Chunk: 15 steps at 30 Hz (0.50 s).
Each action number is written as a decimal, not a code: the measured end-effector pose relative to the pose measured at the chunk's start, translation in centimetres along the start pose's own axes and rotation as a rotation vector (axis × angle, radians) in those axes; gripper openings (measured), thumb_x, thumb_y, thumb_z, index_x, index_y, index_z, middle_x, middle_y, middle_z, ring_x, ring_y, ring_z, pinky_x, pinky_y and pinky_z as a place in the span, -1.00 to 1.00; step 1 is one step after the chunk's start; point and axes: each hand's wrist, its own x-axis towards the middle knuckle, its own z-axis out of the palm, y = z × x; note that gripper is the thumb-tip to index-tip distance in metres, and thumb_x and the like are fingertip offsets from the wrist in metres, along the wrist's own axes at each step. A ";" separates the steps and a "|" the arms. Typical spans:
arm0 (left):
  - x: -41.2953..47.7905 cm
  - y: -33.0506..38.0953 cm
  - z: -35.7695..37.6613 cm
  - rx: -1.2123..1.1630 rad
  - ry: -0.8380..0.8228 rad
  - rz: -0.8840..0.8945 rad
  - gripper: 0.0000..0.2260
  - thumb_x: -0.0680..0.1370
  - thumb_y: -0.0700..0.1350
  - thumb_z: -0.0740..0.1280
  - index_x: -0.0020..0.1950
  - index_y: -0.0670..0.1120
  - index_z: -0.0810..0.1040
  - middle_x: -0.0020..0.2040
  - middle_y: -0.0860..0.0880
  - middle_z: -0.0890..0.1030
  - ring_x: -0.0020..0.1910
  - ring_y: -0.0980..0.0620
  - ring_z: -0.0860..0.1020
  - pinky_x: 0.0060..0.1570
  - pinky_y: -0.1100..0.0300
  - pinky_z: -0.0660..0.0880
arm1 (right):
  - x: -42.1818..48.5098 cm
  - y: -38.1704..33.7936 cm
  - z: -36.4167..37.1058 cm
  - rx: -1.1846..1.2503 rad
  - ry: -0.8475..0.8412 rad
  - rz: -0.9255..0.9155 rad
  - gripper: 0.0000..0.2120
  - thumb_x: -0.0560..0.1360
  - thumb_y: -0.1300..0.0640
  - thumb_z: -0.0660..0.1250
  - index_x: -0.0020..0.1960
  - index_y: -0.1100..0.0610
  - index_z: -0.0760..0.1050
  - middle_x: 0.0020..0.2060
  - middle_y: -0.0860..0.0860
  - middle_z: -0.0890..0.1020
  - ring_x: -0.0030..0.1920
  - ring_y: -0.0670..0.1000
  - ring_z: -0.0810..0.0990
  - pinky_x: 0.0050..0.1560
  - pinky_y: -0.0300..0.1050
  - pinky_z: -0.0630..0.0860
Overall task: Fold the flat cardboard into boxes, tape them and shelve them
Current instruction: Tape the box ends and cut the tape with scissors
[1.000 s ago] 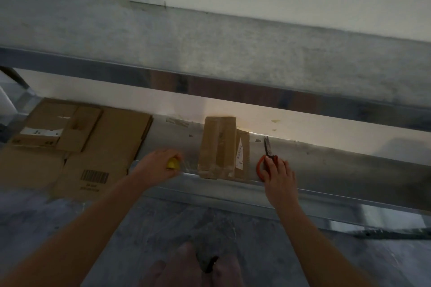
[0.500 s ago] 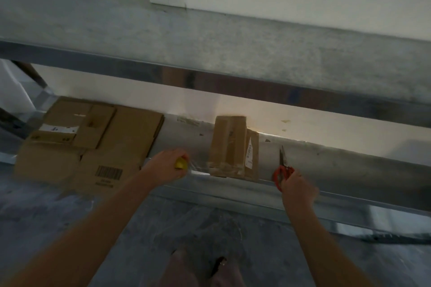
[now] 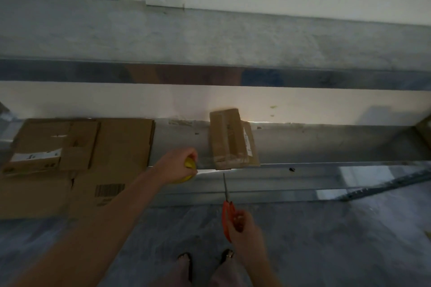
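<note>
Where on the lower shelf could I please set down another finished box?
The bare stretch of the lower shelf right of the small taped box is free. The gap between that box and the flat cardboard is crowded: the left hand grips the yellow tape there.

One taped box (image 3: 229, 137) is showing. Left of the box, at least three flat cardboard pieces (image 3: 123, 142) are lying stacked. One yellow tape roll (image 3: 189, 162) is showing just left of the box, and one pair of scissors (image 3: 225, 209) is pointing up below it.
</note>
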 end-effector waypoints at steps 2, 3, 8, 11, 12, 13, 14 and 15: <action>0.0 -0.3 0.1 0.012 -0.009 0.016 -0.74 0.41 0.00 0.49 -0.04 0.13 0.45 -0.08 0.16 0.49 -0.11 0.18 0.44 -0.30 0.35 0.27 | 0.1 0.0 1.7 0.145 -0.059 0.044 -0.73 0.43 -0.19 0.44 -0.11 0.00 0.53 -0.38 -0.09 0.67 -0.34 -0.12 0.63 -0.25 -0.18 0.52; 0.1 -0.4 0.1 0.015 -0.015 0.027 -0.75 0.41 -0.01 0.49 -0.04 0.12 0.46 -0.08 0.16 0.49 -0.11 0.17 0.44 -0.30 0.35 0.27 | 0.2 0.0 2.2 0.189 -0.094 0.060 -0.75 0.42 -0.13 0.47 -0.07 0.01 0.54 -0.32 -0.06 0.69 -0.27 -0.06 0.66 -0.19 -0.12 0.56; -0.1 -0.9 0.2 0.022 -0.027 0.065 -0.75 0.42 -0.02 0.49 0.00 0.04 0.49 -0.08 0.14 0.48 -0.14 0.21 0.41 -0.29 0.36 0.26 | 0.3 -1.2 3.1 0.211 -0.172 0.080 -0.84 0.48 -0.08 0.43 -0.04 -0.04 0.51 -0.34 -0.18 0.63 -0.32 -0.26 0.60 -0.33 -0.38 0.44; 0.0 -0.9 -0.2 0.011 -0.041 0.071 -0.75 0.42 -0.02 0.49 0.00 0.04 0.48 -0.09 0.14 0.48 -0.16 0.23 0.41 -0.30 0.36 0.26 | 0.6 -2.1 3.3 0.238 -0.208 0.117 -0.85 0.52 -0.03 0.39 -0.03 0.03 0.52 -0.38 -0.15 0.55 -0.44 -0.28 0.50 -0.36 -0.39 0.39; 0.0 -0.9 -0.3 0.013 -0.043 0.071 -0.75 0.42 -0.01 0.49 0.00 0.05 0.47 -0.08 0.14 0.49 -0.15 0.21 0.42 -0.30 0.35 0.27 | 0.8 -2.4 3.3 0.251 -0.223 0.132 -0.82 0.52 -0.03 0.39 -0.02 0.06 0.51 -0.39 -0.13 0.53 -0.45 -0.25 0.49 -0.35 -0.35 0.39; 0.1 -0.8 -0.4 0.014 -0.044 0.072 -0.75 0.43 -0.01 0.49 0.01 0.06 0.47 -0.07 0.14 0.49 -0.13 0.17 0.44 -0.29 0.35 0.27 | 0.8 -2.6 3.2 0.260 -0.238 0.144 -0.80 0.52 -0.04 0.39 0.01 0.08 0.51 -0.42 -0.13 0.52 -0.45 -0.23 0.48 -0.34 -0.32 0.39; 0.1 -0.8 -0.5 0.016 -0.044 0.072 -0.75 0.43 -0.01 0.48 0.01 0.07 0.47 -0.05 0.13 0.50 -0.10 0.14 0.45 -0.28 0.35 0.28 | 0.9 -2.9 3.2 0.274 -0.255 0.150 -0.78 0.51 -0.04 0.38 0.03 0.08 0.50 -0.45 -0.14 0.52 -0.45 -0.22 0.48 -0.36 -0.32 0.38; 0.1 -0.8 -0.6 0.019 -0.046 0.072 -0.75 0.43 0.00 0.48 0.02 0.07 0.48 -0.03 0.12 0.51 -0.08 0.12 0.46 -0.27 0.35 0.29 | 0.9 -3.1 3.2 0.288 -0.268 0.151 -0.79 0.51 -0.02 0.36 0.05 0.08 0.50 -0.46 -0.13 0.53 -0.47 -0.23 0.47 -0.39 -0.33 0.37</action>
